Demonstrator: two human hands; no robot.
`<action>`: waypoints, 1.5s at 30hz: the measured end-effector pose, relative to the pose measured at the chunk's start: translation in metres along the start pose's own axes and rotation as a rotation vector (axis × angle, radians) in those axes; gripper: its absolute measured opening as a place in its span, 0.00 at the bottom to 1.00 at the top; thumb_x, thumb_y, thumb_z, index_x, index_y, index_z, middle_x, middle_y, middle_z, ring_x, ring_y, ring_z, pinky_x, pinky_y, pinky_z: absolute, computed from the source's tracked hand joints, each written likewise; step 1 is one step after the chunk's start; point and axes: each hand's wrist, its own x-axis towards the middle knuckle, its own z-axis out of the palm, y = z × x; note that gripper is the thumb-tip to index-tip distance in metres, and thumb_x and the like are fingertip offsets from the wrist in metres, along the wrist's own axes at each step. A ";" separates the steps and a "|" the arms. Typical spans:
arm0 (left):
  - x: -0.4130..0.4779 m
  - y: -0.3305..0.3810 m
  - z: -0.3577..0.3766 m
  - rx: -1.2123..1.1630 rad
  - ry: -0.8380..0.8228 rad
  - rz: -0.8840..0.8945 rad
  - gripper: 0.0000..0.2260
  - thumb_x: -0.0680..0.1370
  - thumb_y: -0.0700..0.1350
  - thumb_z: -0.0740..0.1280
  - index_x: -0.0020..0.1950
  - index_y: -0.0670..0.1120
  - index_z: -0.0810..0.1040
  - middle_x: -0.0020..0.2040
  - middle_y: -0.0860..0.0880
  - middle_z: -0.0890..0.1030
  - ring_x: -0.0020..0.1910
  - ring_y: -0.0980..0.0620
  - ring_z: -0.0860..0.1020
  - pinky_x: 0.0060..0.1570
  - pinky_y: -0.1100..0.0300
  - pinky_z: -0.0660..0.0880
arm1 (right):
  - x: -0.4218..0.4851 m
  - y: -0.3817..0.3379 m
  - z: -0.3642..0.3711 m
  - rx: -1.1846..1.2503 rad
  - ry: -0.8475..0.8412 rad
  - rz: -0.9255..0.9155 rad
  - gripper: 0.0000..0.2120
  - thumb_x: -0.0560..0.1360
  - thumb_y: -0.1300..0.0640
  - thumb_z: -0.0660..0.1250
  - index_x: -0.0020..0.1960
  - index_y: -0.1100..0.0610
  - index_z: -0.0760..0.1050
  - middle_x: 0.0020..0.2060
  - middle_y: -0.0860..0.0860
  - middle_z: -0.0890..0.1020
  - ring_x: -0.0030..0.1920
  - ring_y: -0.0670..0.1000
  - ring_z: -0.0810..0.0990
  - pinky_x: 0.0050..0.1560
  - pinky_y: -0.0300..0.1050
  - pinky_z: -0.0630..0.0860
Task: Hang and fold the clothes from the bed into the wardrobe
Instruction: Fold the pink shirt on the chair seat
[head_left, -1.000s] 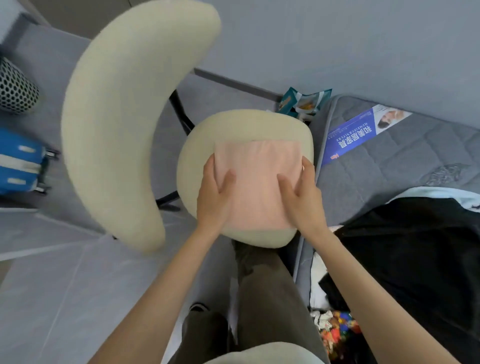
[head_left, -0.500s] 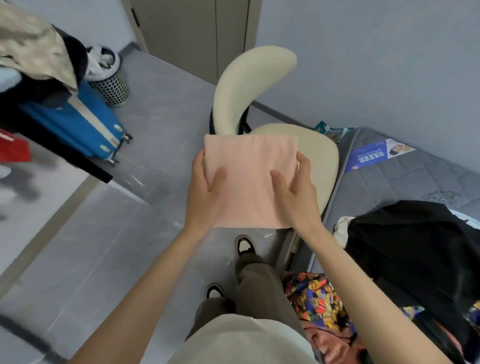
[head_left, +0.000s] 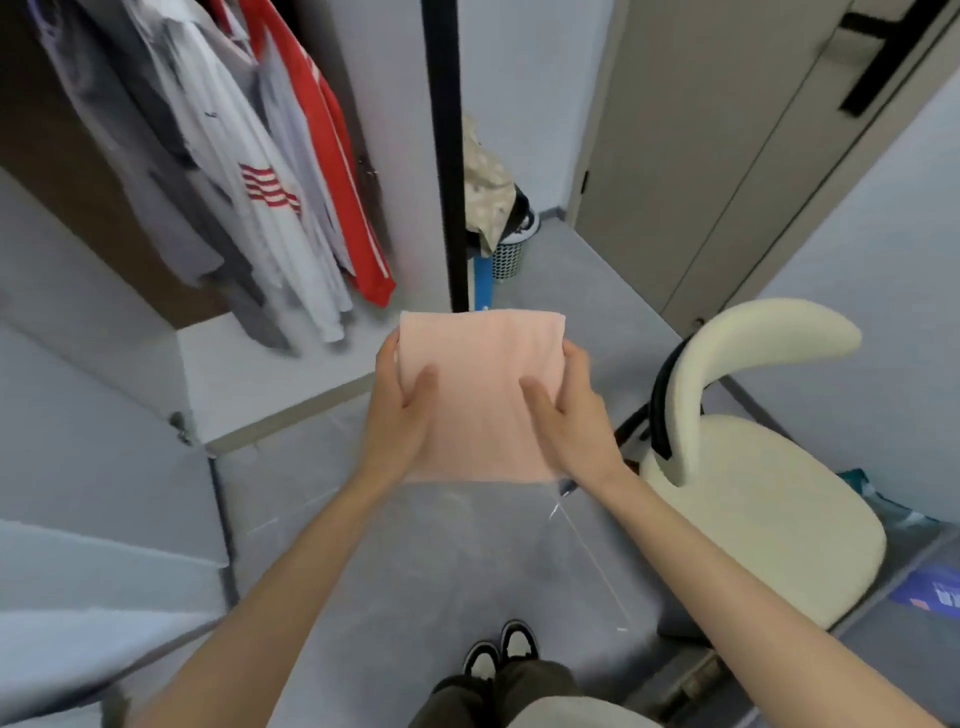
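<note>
Left: white, grey and red garments (head_left: 249, 197) hang inside the open wardrobe (head_left: 260, 384). Centre: a square-folded pale pink cloth (head_left: 480, 395) is held flat in the air above the grey floor (head_left: 467, 561), just in front of the wardrobe. The left hand (head_left: 397, 415) and right hand (head_left: 571, 415) each grip one side edge, thumb on top and fingers underneath. Right: a cream padded chair (head_left: 769, 499) with a curved backrest stands near the cloth.

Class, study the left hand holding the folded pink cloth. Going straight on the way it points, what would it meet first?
Probably the black upright post beside the hanging clothes; the left hand, gripping the pink cloth, aims roughly there, though depth is unclear.
</note>
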 end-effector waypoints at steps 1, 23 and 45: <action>0.002 0.004 -0.015 0.015 0.039 0.000 0.25 0.82 0.47 0.60 0.77 0.52 0.55 0.68 0.56 0.68 0.64 0.56 0.69 0.65 0.59 0.65 | 0.005 -0.013 0.007 0.009 -0.041 -0.031 0.24 0.80 0.49 0.59 0.73 0.48 0.55 0.49 0.44 0.76 0.45 0.48 0.74 0.39 0.41 0.66; 0.077 0.147 -0.339 0.117 0.531 0.198 0.25 0.82 0.45 0.58 0.77 0.49 0.54 0.69 0.53 0.66 0.60 0.56 0.68 0.56 0.64 0.64 | 0.113 -0.362 0.153 0.307 -0.483 -0.502 0.17 0.80 0.52 0.60 0.62 0.44 0.54 0.55 0.46 0.73 0.51 0.46 0.77 0.43 0.41 0.74; 0.368 0.313 -0.553 0.201 0.620 0.403 0.22 0.83 0.46 0.58 0.76 0.50 0.58 0.69 0.46 0.70 0.60 0.47 0.72 0.56 0.53 0.71 | 0.332 -0.653 0.246 0.496 -0.229 -0.727 0.14 0.80 0.56 0.59 0.60 0.49 0.56 0.48 0.41 0.71 0.48 0.45 0.75 0.48 0.44 0.74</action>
